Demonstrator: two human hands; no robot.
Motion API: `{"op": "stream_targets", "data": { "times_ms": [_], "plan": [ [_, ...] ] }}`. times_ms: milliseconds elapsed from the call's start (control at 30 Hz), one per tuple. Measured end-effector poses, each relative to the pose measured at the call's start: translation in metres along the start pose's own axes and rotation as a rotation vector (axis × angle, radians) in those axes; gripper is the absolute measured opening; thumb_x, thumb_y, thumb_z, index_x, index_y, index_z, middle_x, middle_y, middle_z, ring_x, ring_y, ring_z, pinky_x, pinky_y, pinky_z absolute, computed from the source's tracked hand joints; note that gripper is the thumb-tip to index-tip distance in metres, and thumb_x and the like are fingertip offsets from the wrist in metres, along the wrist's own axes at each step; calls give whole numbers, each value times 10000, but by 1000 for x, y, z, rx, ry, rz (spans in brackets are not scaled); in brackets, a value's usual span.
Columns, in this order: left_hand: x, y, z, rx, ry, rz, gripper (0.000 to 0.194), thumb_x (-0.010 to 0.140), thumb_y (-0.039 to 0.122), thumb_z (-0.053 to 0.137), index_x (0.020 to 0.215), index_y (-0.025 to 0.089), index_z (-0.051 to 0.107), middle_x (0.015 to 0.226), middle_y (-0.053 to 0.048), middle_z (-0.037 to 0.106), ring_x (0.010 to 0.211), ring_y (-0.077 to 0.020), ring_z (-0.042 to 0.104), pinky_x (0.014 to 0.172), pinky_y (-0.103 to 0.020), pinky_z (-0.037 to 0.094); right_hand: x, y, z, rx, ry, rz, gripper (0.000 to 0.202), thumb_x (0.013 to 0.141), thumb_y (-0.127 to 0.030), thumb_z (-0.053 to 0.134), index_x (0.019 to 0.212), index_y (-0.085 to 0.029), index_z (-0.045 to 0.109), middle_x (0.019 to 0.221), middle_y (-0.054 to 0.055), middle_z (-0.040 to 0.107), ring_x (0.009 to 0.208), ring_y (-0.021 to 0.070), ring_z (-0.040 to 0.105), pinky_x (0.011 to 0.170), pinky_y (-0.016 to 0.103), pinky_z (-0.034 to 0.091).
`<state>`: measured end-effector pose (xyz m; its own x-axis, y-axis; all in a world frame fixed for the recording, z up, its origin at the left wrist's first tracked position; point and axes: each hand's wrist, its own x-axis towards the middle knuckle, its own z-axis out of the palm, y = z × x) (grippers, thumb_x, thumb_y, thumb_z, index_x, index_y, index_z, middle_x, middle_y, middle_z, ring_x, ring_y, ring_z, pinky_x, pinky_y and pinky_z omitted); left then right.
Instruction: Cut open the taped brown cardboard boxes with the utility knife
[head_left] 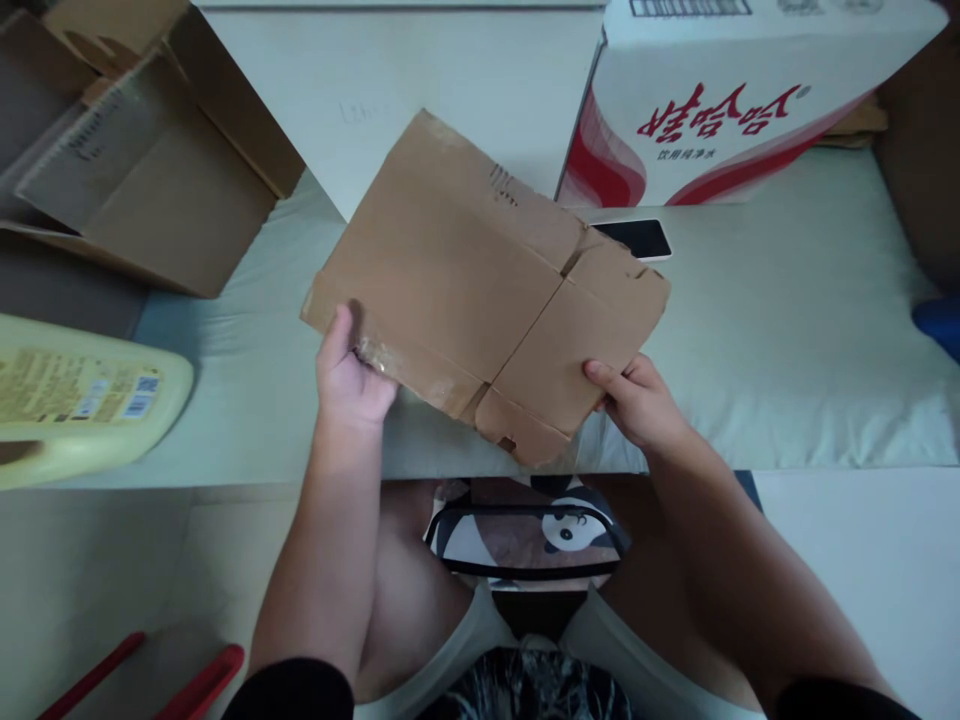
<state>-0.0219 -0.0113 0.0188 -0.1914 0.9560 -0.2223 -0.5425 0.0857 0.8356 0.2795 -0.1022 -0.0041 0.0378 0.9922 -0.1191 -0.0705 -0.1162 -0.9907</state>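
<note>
A flattened cardboard box (450, 260) is held up in front of me, tilted, with creases, torn tape and cut flaps along its edges. My left hand (351, 370) grips its lower left edge, thumb on the face and fingers hidden behind. At the lower right corner, my right hand (634, 395) pinches the cardboard between thumb and fingers. Partly covered by the cardboard's right end, a dark-screened phone (641, 238) lies on the pale green cloth (787, 350).
Open cardboard boxes (180, 170) stand at the left, near a pale yellow jug (90, 400). Behind are a white surface (360, 70) and a white-and-red water carton (712, 120). A panda-patterned bag (517, 540) sits between my legs. Red bars (202, 680) show at lower left.
</note>
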Motion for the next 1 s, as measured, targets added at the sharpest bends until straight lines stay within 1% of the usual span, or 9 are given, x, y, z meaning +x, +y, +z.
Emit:
{"op": "stream_targets", "data": {
  "times_ms": [133, 267, 333, 433, 533, 633, 767, 900, 1000],
  "plan": [
    [4, -7, 1, 32, 142, -1, 199, 739, 276, 859, 891, 217, 744, 1139, -81, 814, 1156, -259, 756, 966, -339, 655, -1, -6, -1, -2, -9, 20, 523, 777, -726, 778, 690, -222, 665, 537, -9, 612, 423, 142, 519, 367, 281, 432],
    [2, -12, 7, 108, 240, 101, 286, 648, 231, 903, 878, 238, 732, 1073, -51, 817, 1077, -246, 764, 943, -332, 645, -5, -16, -1, -102, -25, 61, 591, 781, -761, 753, 617, -207, 630, 474, -7, 566, 398, 120, 504, 378, 261, 411],
    [0, -11, 10, 111, 230, 120, 317, 652, 304, 902, 909, 240, 729, 1070, -50, 811, 1085, -252, 755, 940, -334, 634, -7, -22, 0, -106, 2, 85, 589, 763, -747, 777, 598, -204, 616, 462, -6, 557, 396, 113, 504, 379, 249, 398],
    [-1, -5, 12, 8, 118, 80, 382, 779, 585, 767, 919, 234, 707, 1025, -71, 795, 1066, -262, 747, 856, -324, 622, -9, -31, 3, 8, 94, 69, 546, 684, -713, 847, 641, -213, 633, 493, -22, 561, 383, 96, 465, 356, 240, 371],
    [3, -1, 8, -87, 80, -6, 585, 844, 800, 545, 861, 227, 660, 775, -56, 718, 752, -215, 715, 624, -286, 543, -11, -40, 9, 124, 188, -18, 513, 643, -671, 889, 671, -220, 646, 534, -26, 571, 387, 81, 447, 336, 222, 324],
    [6, 1, 3, -121, 131, -90, 609, 888, 803, 442, 841, 223, 625, 610, -7, 597, 500, -150, 560, 488, -268, 409, -15, -52, 19, 180, 269, -89, 501, 678, -653, 876, 672, -225, 617, 528, -32, 541, 380, 78, 444, 326, 217, 302],
    [-2, 7, 7, -159, 155, -190, 560, 967, 675, 319, 795, 221, 597, 548, -1, 537, 427, -130, 482, 439, -258, 359, -29, -66, 23, 162, 334, -78, 509, 675, -665, 873, 703, -224, 619, 543, -28, 551, 381, 90, 471, 317, 225, 343],
    [-12, 14, 14, -170, 155, -199, 533, 969, 643, 338, 736, 218, 560, 517, 8, 491, 399, -117, 461, 410, -239, 334, -63, -76, 5, 106, 480, -72, 552, 630, -642, 901, 583, -223, 546, 467, -40, 460, 350, 89, 426, 296, 224, 319],
    [-17, 17, 20, -176, 142, -222, 488, 973, 588, 373, 710, 215, 547, 515, 13, 468, 387, -111, 455, 402, -231, 333, -98, -81, -25, 127, 690, -76, 451, 511, -482, 968, 643, -228, 619, 518, -37, 496, 361, 86, 418, 290, 221, 313]
  ]
}}
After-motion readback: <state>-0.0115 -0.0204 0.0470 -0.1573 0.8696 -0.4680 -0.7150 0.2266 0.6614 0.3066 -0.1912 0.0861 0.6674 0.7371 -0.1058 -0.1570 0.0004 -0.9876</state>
